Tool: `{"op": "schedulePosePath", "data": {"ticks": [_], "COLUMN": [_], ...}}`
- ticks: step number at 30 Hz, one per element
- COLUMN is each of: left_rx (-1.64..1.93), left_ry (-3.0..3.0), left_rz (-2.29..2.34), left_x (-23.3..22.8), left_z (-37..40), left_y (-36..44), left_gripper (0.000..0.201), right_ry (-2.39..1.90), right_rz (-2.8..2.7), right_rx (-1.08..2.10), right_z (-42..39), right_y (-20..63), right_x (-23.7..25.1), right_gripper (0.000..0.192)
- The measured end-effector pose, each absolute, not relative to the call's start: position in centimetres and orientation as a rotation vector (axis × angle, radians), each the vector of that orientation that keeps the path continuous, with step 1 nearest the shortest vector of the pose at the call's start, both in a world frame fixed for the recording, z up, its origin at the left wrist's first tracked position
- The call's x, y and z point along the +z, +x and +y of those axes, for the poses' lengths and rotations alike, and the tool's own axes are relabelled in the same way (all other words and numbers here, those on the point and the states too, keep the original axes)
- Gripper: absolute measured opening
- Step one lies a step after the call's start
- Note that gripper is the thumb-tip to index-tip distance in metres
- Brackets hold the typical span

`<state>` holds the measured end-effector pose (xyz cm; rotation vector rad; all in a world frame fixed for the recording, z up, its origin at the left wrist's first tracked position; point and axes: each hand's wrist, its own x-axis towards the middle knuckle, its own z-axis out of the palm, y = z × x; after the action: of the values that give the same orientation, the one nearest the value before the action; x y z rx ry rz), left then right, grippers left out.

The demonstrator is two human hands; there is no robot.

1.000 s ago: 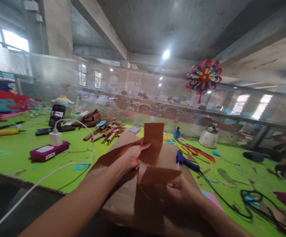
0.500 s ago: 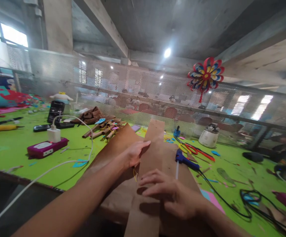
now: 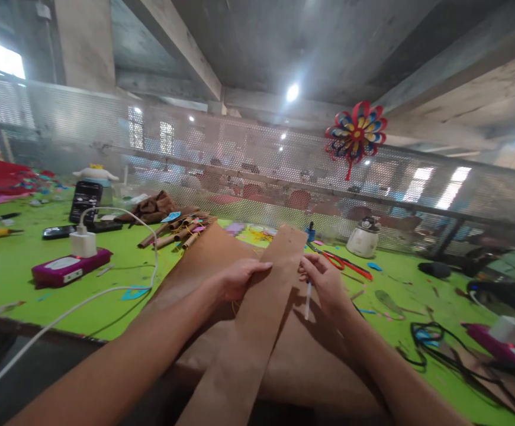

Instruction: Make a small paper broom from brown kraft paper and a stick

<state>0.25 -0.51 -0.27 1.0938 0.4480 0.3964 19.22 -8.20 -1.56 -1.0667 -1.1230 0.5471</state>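
A long brown paper strip [image 3: 257, 322] slants across larger brown paper [image 3: 315, 361] in front of me. My left hand [image 3: 244, 277] grips the strip's left edge, thumb on top and fingers beneath. At the strip's right edge, the fingers of my right hand [image 3: 322, 281] are pinched together, their tips seeming to meet the paper edge. Below those fingers a thin whitish glue stick [image 3: 308, 302] shows; the glue gun itself is hidden behind the right hand. A brown paper sheet [image 3: 211, 251] curves up beyond my left hand.
A bundle of brown paper rolls [image 3: 180, 231] lies behind on the green table [image 3: 13, 305]. Red-handled scissors [image 3: 341, 261] and a white jar [image 3: 363, 236] are at the right. Purple power strips [image 3: 71, 266], a phone [image 3: 85, 204] and black cable [image 3: 439, 349] lie around.
My right hand has gone from above the strip to its right edge, now covering the glue gun. The strip has turned, its far end swinging right. The view has shifted slightly right.
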Motion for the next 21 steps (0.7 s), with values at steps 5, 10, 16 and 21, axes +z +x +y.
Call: {"op": "schedulePosePath", "data": {"ticks": [5,10,16,21], "left_rx": [0.291,0.27,0.301,0.461], "left_ry": [1.111,1.099,1.055,1.108], "left_rz": [0.421,0.4,0.398,0.397], "left_x": [-0.9,-1.2,-0.7,-0.9], "left_z": [-0.5,-0.3,-0.7,-0.5], "left_y": [0.7,0.9,1.0,1.3], "left_gripper": [0.035,0.034,0.036,0.027], "right_ry": [-1.132,-1.151,-1.103,-1.097], "right_rz": [-1.181,-1.173,-1.163,-1.166], "right_rx": [0.644,0.705,0.762,0.793], "right_z": [-8.2,-8.0,-7.6,-7.6], "right_y": [18.8,18.4,18.6,18.6], "right_x": [-1.5,-2.0,-2.6,-2.9], "right_gripper": [0.035,0.04,0.036,0.031]}}
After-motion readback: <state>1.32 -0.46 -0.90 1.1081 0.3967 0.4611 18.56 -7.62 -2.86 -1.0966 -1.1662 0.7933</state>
